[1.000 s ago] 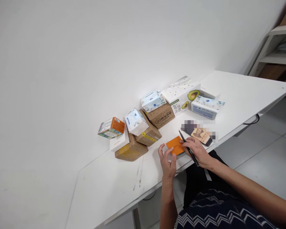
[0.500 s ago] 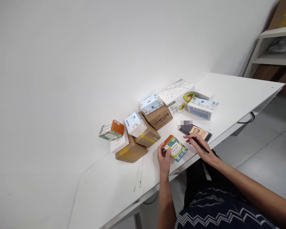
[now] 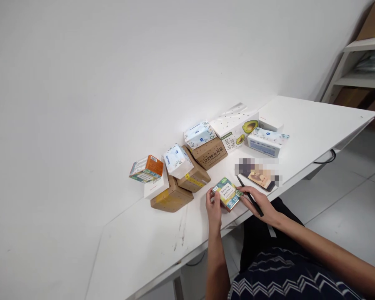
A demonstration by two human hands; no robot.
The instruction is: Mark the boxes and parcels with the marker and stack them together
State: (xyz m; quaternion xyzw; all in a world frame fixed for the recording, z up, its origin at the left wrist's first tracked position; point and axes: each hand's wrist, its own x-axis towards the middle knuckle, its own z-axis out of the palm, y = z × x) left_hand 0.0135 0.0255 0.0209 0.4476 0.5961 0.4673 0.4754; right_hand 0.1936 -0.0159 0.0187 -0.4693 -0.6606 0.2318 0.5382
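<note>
My left hand [image 3: 214, 208] grips the left side of a small green and yellow carton [image 3: 226, 194] marked "Binking", just above the table's front edge. A slim black pen [image 3: 253, 201] lies across my right hand [image 3: 260, 204], held between its fingers. The fingertips of that same hand touch the carton's right side. Beyond my right hand, a phone [image 3: 258, 178] lies on the table with a picture on its face, partly blurred out.
Brown cardboard boxes [image 3: 171, 198] line the wall side of the white table [image 3: 137, 250], with tissue packs [image 3: 178, 160] and an orange carton [image 3: 154, 166] on top. An avocado-print box [image 3: 236, 125] and another tissue pack [image 3: 267, 142] stand farther right. Shelving [image 3: 359, 79] is at the far right.
My right hand has moved left with the pen and now touches the carton. The carton has tilted, so its orange side is hidden and its lower edge shows.
</note>
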